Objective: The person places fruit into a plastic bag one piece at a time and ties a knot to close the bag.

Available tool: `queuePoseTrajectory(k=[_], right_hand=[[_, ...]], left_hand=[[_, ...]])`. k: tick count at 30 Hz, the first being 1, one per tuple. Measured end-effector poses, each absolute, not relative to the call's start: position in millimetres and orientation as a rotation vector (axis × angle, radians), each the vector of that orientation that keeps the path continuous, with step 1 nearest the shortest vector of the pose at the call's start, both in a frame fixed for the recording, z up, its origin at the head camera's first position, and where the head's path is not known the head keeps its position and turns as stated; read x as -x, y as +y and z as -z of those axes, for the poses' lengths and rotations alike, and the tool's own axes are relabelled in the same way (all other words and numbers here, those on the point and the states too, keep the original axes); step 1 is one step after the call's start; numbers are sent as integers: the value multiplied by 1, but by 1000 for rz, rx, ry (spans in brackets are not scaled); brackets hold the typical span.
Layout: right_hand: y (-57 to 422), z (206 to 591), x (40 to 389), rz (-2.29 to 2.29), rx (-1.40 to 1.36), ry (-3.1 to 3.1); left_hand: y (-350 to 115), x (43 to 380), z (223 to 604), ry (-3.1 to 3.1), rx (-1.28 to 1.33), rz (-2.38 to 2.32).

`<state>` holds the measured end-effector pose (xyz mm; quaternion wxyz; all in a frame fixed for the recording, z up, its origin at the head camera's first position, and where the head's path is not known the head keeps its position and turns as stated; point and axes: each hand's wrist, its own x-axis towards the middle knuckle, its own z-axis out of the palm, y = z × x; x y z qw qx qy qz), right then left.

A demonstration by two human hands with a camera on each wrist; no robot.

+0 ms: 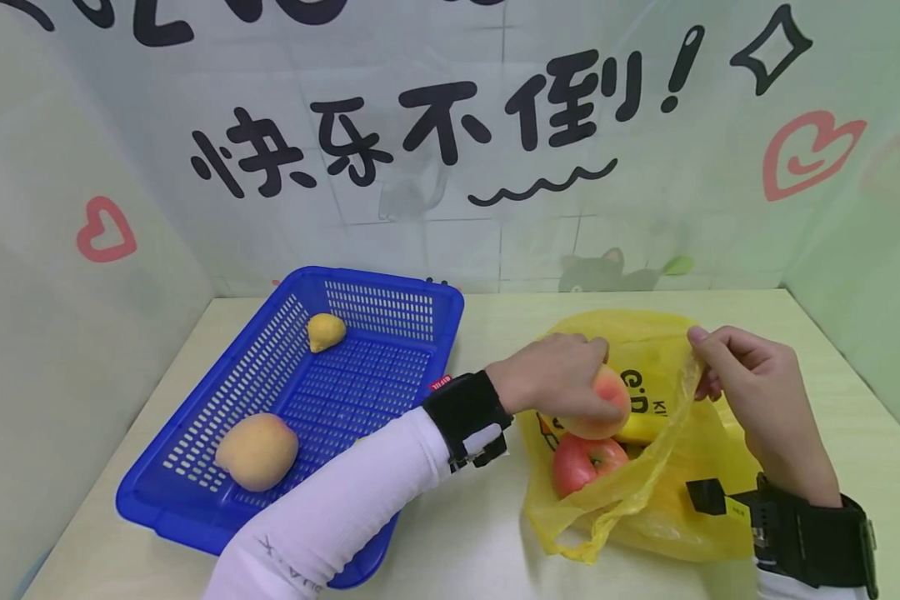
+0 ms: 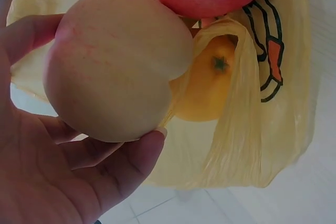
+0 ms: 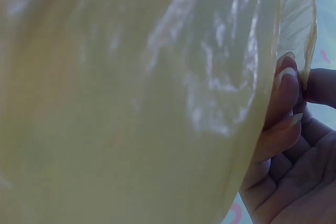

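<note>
Nearest, a red apple (image 1: 579,468) lies in a yellow bag (image 1: 645,535) and one peach (image 1: 257,452) in a blue basket (image 1: 450,333) on the table (image 1: 487,325). Just beyond the apple, the left hand (image 1: 555,375) grips another peach (image 1: 612,390) at the bag's mouth; the right hand (image 1: 767,387) pinches its edge. Farther back sits a lemon (image 1: 326,332).

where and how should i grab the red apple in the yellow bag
Probably best to grip the red apple round its widest sides, from above through the mouth of the yellow bag. It is round, and its stem hollow shows on top; the peach in the left hand crowds its far side, so shift that first.
</note>
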<state>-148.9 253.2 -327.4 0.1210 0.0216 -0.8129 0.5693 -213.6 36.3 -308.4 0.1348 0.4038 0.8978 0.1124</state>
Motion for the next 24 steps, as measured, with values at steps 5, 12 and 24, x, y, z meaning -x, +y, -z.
queuePoseTrajectory(k=[5,12,24], right_hand=[[252,328,148,-1685,-64,-2358],[252,327,148,-1705,-72,-2351],[252,326,148,-1685,-68,-2361]], left_hand=[[43,214,311,2602,-1146,-337],[53,208,312,2590,-1084,-322],[67,203,324,2628,-1023,-267]])
